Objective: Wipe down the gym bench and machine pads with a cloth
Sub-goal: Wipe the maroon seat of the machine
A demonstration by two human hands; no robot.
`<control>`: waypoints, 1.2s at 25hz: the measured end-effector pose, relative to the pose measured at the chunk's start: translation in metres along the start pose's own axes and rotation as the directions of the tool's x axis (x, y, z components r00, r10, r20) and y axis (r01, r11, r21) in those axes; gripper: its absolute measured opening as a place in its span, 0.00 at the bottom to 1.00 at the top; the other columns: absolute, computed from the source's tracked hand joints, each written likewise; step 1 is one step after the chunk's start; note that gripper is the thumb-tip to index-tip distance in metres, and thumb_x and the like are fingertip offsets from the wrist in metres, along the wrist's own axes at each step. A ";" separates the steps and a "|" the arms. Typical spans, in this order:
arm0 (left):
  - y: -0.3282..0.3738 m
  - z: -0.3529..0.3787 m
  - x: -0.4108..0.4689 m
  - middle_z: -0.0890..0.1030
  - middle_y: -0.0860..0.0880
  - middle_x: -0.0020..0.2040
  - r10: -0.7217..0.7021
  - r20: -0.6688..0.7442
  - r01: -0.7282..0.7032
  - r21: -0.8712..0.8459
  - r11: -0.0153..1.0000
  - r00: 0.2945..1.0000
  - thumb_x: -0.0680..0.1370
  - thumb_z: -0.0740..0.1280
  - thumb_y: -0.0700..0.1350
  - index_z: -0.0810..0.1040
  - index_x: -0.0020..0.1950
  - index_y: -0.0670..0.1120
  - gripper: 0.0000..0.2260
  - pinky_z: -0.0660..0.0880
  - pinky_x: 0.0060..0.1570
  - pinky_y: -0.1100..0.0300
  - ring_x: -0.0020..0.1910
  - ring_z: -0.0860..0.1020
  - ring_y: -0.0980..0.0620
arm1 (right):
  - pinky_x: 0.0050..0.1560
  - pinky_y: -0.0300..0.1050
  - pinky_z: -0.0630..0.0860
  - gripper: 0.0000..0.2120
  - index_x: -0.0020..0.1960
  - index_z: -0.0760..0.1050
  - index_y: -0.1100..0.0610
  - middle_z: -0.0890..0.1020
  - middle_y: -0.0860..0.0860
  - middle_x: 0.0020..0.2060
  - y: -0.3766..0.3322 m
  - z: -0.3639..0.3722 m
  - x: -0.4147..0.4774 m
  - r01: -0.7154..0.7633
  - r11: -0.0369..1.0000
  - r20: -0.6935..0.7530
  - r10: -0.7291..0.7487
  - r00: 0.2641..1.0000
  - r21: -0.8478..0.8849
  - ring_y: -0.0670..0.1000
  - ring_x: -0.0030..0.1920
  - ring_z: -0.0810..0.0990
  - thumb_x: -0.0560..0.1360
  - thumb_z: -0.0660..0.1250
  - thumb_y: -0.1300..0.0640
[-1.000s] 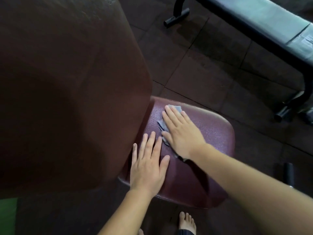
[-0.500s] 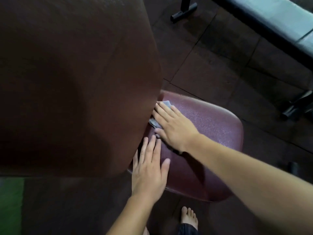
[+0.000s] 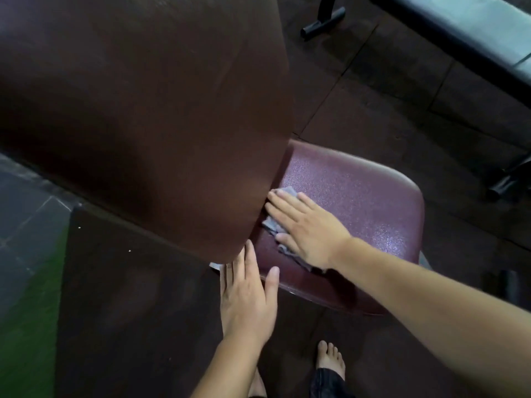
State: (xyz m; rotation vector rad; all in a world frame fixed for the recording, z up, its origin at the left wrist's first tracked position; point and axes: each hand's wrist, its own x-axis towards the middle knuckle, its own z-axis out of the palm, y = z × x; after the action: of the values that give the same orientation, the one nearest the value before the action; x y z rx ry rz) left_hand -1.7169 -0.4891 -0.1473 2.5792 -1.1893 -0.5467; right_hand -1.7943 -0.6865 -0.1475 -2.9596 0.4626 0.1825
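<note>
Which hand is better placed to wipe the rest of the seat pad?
The right hand: it presses the grey cloth flat on the seat pad; the left hand rests at its near edge, empty.

Right hand: palm down, fingers straight and flat, reaching in from lower right. Left hand: palm down, fingers straight together, thumb spread.

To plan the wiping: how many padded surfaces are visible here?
3: the brown back pad at left, the maroon seat pad at centre, the grey bench at upper right. More may be outside the view.
</note>
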 end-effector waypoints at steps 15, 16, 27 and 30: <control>0.004 -0.002 0.008 0.47 0.57 0.85 0.127 0.000 -0.126 -0.157 0.980 0.992 0.79 0.37 0.70 0.51 0.85 0.51 0.39 0.35 0.75 0.68 0.83 0.46 0.57 | 0.82 0.57 0.46 0.37 0.83 0.55 0.59 0.52 0.56 0.83 0.037 0.014 -0.081 -0.618 0.781 -0.039 0.623 0.781 0.092 0.55 0.83 0.46 0.81 0.43 0.39; 0.006 -0.002 0.011 0.47 0.57 0.85 0.119 -0.003 -0.118 -0.162 0.980 0.993 0.80 0.38 0.70 0.52 0.85 0.51 0.38 0.36 0.75 0.68 0.83 0.47 0.56 | 0.82 0.57 0.46 0.37 0.83 0.56 0.60 0.53 0.57 0.83 0.027 0.012 -0.072 -0.672 0.734 -0.067 0.679 0.731 0.098 0.56 0.83 0.47 0.81 0.45 0.39; 0.050 0.020 0.043 0.50 0.54 0.85 0.223 -0.024 -0.224 -0.047 0.973 0.974 0.82 0.43 0.65 0.55 0.85 0.47 0.35 0.42 0.81 0.51 0.84 0.44 0.54 | 0.82 0.58 0.52 0.35 0.82 0.58 0.60 0.54 0.57 0.83 0.071 0.027 -0.149 -0.718 0.673 -0.075 0.737 0.672 0.181 0.56 0.83 0.50 0.82 0.48 0.40; 0.051 0.023 0.052 0.51 0.53 0.85 0.233 -0.045 -0.233 -0.005 0.972 0.971 0.82 0.45 0.64 0.57 0.84 0.47 0.34 0.45 0.82 0.48 0.84 0.45 0.53 | 0.82 0.60 0.50 0.36 0.81 0.58 0.64 0.55 0.62 0.82 0.032 0.027 -0.093 -0.721 0.668 -0.120 0.743 0.658 0.185 0.59 0.83 0.49 0.81 0.48 0.42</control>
State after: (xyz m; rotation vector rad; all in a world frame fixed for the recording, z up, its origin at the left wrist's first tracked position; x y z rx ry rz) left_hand -1.7306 -0.5634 -0.1613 2.3846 -1.4442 -0.4401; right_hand -1.8950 -0.6847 -0.1643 -2.4850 1.6296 -0.0515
